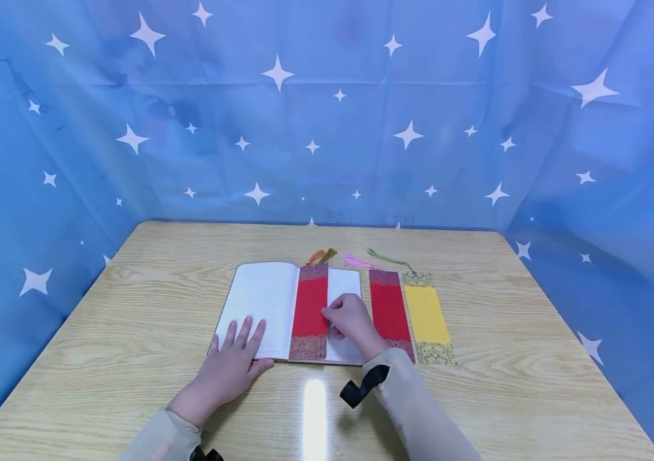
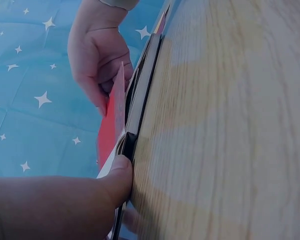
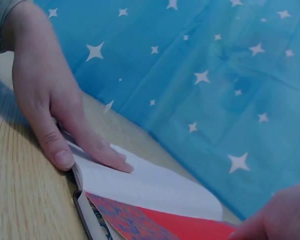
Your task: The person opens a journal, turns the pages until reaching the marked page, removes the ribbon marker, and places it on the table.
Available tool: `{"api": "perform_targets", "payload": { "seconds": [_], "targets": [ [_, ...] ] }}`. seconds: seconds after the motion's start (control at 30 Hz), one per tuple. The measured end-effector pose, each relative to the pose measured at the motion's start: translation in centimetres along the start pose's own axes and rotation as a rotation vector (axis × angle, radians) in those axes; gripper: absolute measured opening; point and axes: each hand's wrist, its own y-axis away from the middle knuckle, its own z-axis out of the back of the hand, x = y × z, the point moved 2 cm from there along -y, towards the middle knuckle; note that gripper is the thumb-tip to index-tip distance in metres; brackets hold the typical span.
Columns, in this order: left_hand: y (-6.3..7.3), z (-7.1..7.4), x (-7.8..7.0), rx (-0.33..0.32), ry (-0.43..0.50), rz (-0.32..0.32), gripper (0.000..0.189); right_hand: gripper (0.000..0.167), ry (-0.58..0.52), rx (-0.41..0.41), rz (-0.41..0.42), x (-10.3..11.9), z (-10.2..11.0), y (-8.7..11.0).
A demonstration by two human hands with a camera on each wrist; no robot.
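Observation:
An open notebook [image 1: 272, 301] with lined white pages lies on the table. Over its right page, beside the spine, is a red bookmark [image 1: 310, 307] with patterned ends. My right hand [image 1: 352, 320] pinches the bookmark's right edge between thumb and finger; in the left wrist view that edge is tilted up off the page [image 2: 110, 125]. Spread flat, my left hand [image 1: 231, 362] rests on the lower part of the left page, its thumb [image 3: 62, 157] at the notebook's bottom edge. Orange and olive tassels [image 1: 321, 256] stick out past the notebook's top edge.
Right of the notebook lie a second red bookmark [image 1: 389, 310] with a pink tassel [image 1: 358, 261] and a yellow bookmark [image 1: 427, 314] with a green tassel [image 1: 387, 257]. The right forearm passes near their lower ends. A blue star-patterned cloth [image 1: 327, 128] hangs behind the wooden table [image 1: 148, 294].

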Motion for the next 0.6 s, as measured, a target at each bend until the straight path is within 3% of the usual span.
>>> {"api": "perform_targets", "payload": {
  "seconds": [0.2, 0.6],
  "targets": [
    [-0.1, -0.3, 0.1, 0.001, -0.010, 0.005, 0.070, 0.016, -0.163, -0.009, -0.033, -0.6, 0.5, 0.1],
    [0.0, -0.3, 0.0, -0.026, -0.028, -0.007, 0.069, 0.016, -0.250, -0.013, -0.046, -1.2, 1.1, 0.7]
  ]
}}
